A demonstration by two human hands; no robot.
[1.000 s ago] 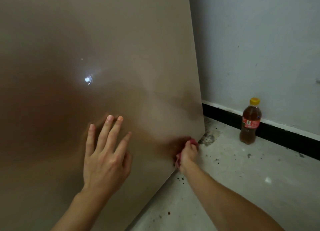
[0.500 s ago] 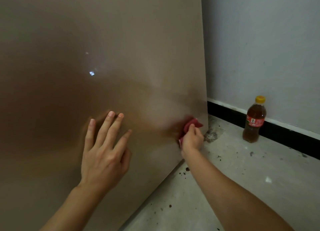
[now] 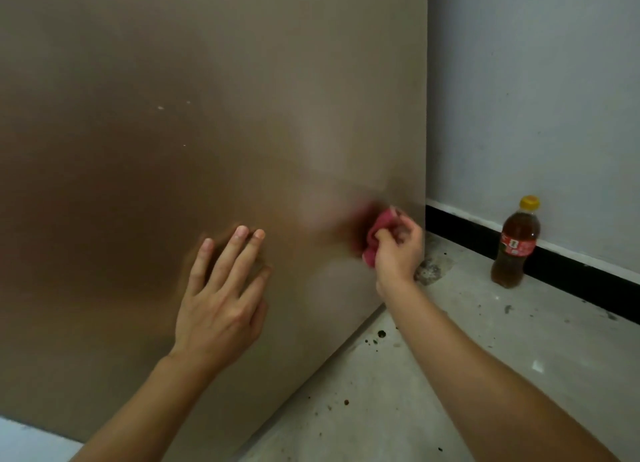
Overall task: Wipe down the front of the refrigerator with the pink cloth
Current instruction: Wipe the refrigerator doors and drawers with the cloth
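Note:
The refrigerator front (image 3: 173, 115) is a glossy beige-brown panel that fills the left and middle of the head view. My left hand (image 3: 221, 299) lies flat against it with the fingers spread and holds nothing. My right hand (image 3: 398, 250) is closed around a bunched pink cloth (image 3: 375, 236) and presses it on the panel close to the lower right edge. Most of the cloth is hidden under my fingers; a reddish reflection shows on the panel beside it.
A plastic bottle (image 3: 516, 247) of brown drink with a yellow cap and red label stands on the floor by the grey wall (image 3: 536, 81) and its black skirting. The pale concrete floor (image 3: 450, 375) carries dark specks and dirt patches.
My right hand has carried the pink cloth upward along the right edge of the refrigerator front. My left hand has stayed flat in nearly the same spot.

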